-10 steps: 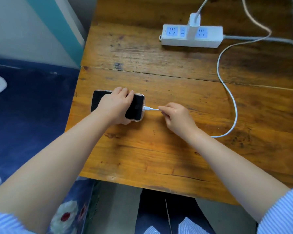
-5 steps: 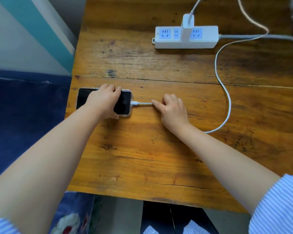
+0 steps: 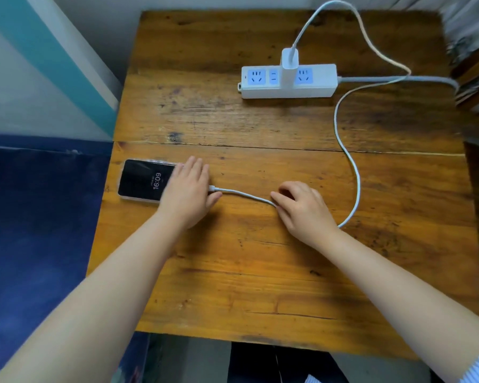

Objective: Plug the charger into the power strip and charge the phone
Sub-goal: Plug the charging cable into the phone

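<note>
A black phone lies flat near the left edge of the wooden table, its screen lit and showing 16:09. My left hand rests flat over the phone's right end, fingers stretched out, hiding the port. A white cable comes out from under that hand and runs right. My right hand lies loosely curled on top of it, fingertips touching it. From there the cable loops up to the white charger, which is plugged into the white power strip at the back.
The strip's grey cord runs off the table's right edge. A dark blue fabric surface lies left of the table, below a white and teal wall. Grey cloth and wood crowd the far right corner.
The phone's screen has lit up. My left hand loosened its grip and slid right over the phone's end. My right hand drew back to the right along the cable.
</note>
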`<state>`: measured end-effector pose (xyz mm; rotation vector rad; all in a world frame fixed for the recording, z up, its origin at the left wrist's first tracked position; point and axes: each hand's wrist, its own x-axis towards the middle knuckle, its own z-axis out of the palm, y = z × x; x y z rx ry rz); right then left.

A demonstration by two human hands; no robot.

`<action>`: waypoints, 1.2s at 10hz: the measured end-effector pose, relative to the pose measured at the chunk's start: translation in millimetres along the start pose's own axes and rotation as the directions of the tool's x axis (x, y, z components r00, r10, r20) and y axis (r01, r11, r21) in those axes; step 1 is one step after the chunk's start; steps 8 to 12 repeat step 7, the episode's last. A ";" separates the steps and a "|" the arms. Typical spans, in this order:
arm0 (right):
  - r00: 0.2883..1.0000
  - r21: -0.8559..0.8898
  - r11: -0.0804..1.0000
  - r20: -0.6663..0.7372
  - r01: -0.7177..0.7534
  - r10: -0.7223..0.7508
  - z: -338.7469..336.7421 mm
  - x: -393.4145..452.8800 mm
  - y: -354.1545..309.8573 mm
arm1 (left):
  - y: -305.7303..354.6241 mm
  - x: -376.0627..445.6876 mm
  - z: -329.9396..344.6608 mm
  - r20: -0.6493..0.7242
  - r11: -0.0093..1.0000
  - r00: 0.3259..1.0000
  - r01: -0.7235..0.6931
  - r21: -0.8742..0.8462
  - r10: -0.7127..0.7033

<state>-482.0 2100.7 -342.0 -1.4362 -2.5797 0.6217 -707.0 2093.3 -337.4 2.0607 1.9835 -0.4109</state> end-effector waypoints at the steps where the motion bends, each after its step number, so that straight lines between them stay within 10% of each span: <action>1: 0.999 0.023 0.999 0.008 -0.033 0.033 -8.3 -7.2 12.0 | 36.9 -2.6 13.0 -0.059 0.983 0.997 -0.056 -0.175 0.047; 6: 0.975 0.089 0.992 0.212 -0.087 0.067 -34.2 -6.0 38.1 | 93.2 -0.2 46.7 -0.110 0.932 0.987 0.069 -0.355 -0.115; 7: 0.991 0.192 0.973 -0.002 -0.130 0.133 -64.6 0.0 31.5 | 92.8 0.3 47.3 -0.133 0.926 0.982 0.077 -0.370 -0.135; 12: 0.991 0.192 0.973 -0.002 -0.130 0.133 -64.6 0.0 31.5 | 92.8 0.3 47.3 -0.133 0.926 0.982 0.077 -0.370 -0.135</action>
